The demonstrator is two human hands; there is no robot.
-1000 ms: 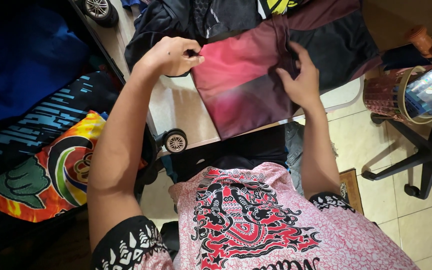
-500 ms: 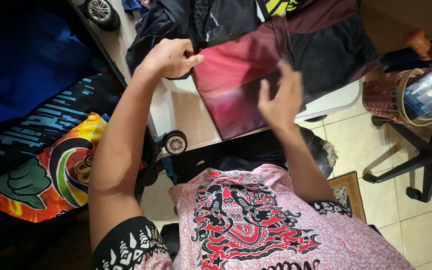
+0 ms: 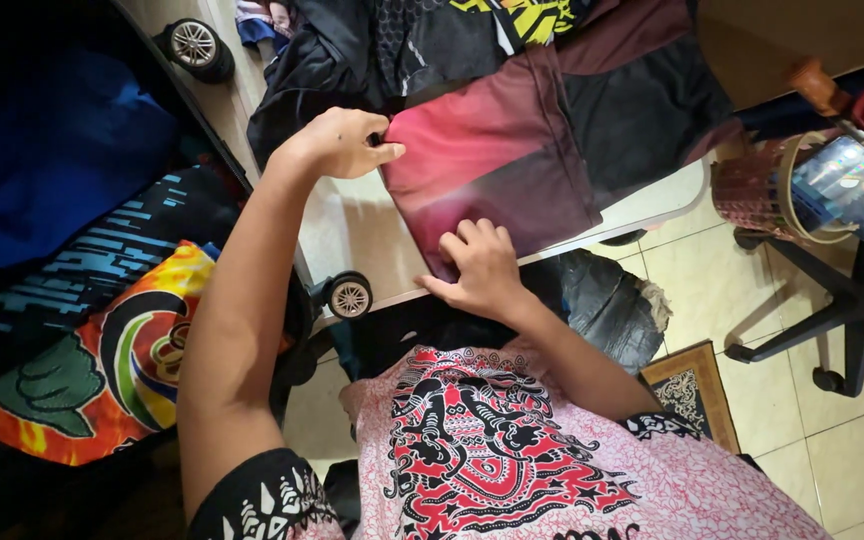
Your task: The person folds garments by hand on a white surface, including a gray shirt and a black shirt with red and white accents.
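now left hand pinching red shirt corner, right hand flat on hem

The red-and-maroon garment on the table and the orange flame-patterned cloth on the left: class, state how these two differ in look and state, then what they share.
The red-and-maroon garment shows plain blended colour; the orange flame-patterned cloth carries a busy multicoloured print. The garment is handled, the left hand pinching its upper corner and the right hand at its lower corner; the cloth lies untouched. The garment rests on the pale table; the cloth lies among dark folded fabrics. Both lie flat.
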